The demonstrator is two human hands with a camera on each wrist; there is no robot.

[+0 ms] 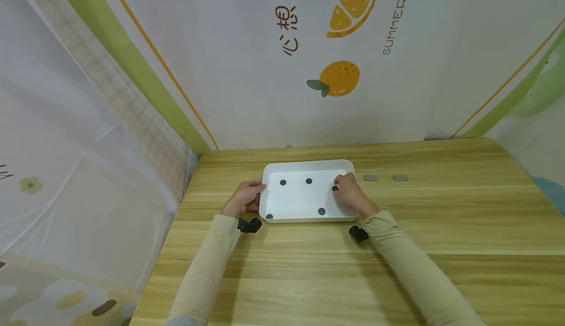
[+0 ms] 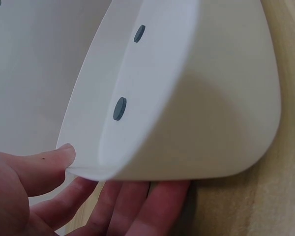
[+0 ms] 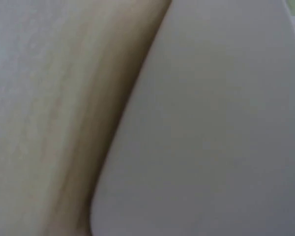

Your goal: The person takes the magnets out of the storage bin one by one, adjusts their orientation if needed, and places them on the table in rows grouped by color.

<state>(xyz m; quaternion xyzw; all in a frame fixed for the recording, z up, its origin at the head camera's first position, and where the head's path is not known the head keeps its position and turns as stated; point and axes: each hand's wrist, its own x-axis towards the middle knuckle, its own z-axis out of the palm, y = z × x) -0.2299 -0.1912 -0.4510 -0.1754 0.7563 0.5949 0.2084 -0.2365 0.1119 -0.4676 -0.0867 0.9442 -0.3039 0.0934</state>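
Note:
A shallow white tray with rounded corners stands on the wooden table. Several small dark round discs lie inside it, among them a disc near the back wall and a disc toward the front. My left hand grips the tray's left end, thumb over the rim and fingers against the outside wall. Over the right end of the tray my right hand reaches in, fingertips right at a dark disc. I cannot tell whether they pinch it. The right wrist view shows only the tray's outer wall and table.
Two small grey flat rectangles, a nearer piece and a farther piece, lie on the table to the right of the tray. A printed cloth hangs behind the table's back edge, and another hangs along the left side.

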